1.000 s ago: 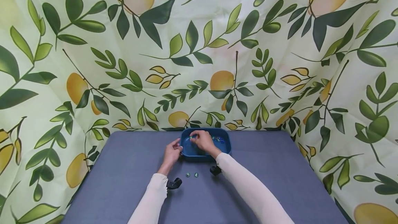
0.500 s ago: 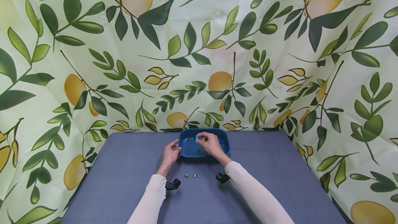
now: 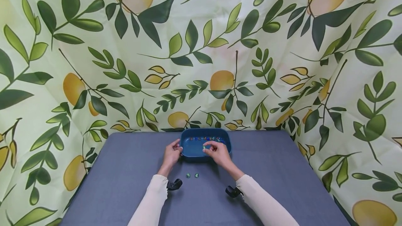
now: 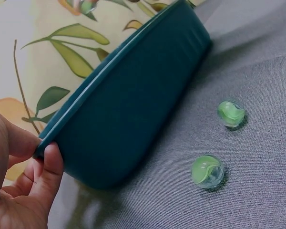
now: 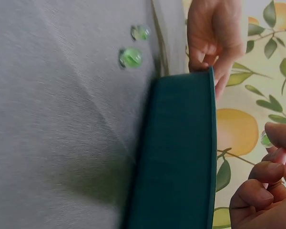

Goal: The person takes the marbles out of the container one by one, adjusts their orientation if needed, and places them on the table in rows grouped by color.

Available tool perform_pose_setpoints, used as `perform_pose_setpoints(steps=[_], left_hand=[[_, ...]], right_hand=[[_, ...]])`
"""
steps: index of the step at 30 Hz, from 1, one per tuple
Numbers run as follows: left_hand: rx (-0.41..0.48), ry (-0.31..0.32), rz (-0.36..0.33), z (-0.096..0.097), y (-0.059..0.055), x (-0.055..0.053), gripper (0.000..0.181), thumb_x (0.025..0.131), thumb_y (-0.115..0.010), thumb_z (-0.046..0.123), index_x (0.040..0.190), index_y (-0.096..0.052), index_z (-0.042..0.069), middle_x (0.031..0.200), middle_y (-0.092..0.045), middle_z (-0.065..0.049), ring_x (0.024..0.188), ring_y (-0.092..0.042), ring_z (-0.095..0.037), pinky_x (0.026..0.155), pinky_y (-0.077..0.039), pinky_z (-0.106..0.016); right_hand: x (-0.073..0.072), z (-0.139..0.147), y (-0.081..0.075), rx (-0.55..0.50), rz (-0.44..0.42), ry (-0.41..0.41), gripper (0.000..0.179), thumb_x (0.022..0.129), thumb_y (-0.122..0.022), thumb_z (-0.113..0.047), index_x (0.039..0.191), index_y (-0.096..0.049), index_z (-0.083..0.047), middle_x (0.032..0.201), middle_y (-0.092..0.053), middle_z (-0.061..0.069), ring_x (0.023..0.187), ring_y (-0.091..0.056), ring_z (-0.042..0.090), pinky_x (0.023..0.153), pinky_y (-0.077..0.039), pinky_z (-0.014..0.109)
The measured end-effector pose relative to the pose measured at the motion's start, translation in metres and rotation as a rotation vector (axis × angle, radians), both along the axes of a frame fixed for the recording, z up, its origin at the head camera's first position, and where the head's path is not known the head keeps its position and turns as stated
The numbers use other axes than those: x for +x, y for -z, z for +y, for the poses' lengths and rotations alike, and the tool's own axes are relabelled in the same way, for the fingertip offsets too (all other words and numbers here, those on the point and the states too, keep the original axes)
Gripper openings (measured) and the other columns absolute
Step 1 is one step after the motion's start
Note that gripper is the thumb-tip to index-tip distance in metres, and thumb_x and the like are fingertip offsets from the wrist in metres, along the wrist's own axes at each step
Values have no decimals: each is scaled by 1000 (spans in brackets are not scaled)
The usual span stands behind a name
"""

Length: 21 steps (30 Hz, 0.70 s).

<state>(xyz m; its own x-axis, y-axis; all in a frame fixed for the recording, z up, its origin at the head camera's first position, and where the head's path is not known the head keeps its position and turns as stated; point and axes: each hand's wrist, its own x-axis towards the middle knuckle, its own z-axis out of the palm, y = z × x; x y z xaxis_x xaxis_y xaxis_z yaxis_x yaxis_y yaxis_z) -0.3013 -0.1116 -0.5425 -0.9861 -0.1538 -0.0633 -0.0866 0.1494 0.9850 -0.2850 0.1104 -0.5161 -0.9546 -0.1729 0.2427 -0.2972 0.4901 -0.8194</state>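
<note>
One green-swirled glass marble (image 3: 204, 147) sits pinched between the thumb and forefinger of the right hand (image 3: 218, 153), above rim height and over the inside of the blue plastic basin (image 4: 128, 105). That small grip on smooth round glass could slip, I judge, if the fingertips loosen or press unevenly; let go nearer the front wall, the marble might bounce off the rim and roll away. The left hand (image 3: 171, 154) pinches the basin's rim at its left end, thumb on the outer side; a tug there could tilt the basin and send the multicoloured marbles (image 3: 216, 138), strung along its far side and bunched toward the right, rolling. The right hand reaches over the near right part of the basin, its other fingers curled, the forearm slanting up from lower right; the left forearm mirrors it. Two loose green marbles (image 4: 208, 171) lie apart on the grey tablecloth (image 3: 132, 159) before the near wall, between both black wrist cameras (image 3: 174, 184); a low sweep of either wrist might knock them.
</note>
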Motion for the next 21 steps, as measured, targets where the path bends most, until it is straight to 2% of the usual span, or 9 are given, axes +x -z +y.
perform_pose_setpoints(steps=[4,9,16,21], left_hand=[[2,5,-6,0,1,0,48,92,-56,-1,141,-51,0,99,-50,-8,82,-53,-16,70,-56,-36],[6,4,-10,0,-1,0,50,93,-56,-1,142,-51,2,100,-50,-8,80,-53,-16,72,-55,-37],[6,9,-7,-1,-3,-1,50,92,-56,-2,142,-50,1,100,-49,-8,79,-52,-14,71,-55,-37],[11,5,-21,0,-3,0,50,93,-56,-1,142,-51,2,101,-49,-7,79,-52,-13,73,-55,-38]], right_hand=[[15,6,1,6,-12,-25,19,88,-73,-19,105,-74,-10,62,-50,-4,50,-40,6,51,-36,22],[31,11,5,23,-18,-62,16,87,-74,-23,102,-74,-16,62,-49,-5,51,-38,4,51,-36,21],[47,11,12,6,-40,-121,15,88,-73,-21,101,-74,-14,62,-47,-7,53,-37,1,51,-34,19],[54,9,22,30,-94,-142,18,87,-74,-19,103,-74,-10,64,-49,-9,53,-40,-1,51,-35,18]])
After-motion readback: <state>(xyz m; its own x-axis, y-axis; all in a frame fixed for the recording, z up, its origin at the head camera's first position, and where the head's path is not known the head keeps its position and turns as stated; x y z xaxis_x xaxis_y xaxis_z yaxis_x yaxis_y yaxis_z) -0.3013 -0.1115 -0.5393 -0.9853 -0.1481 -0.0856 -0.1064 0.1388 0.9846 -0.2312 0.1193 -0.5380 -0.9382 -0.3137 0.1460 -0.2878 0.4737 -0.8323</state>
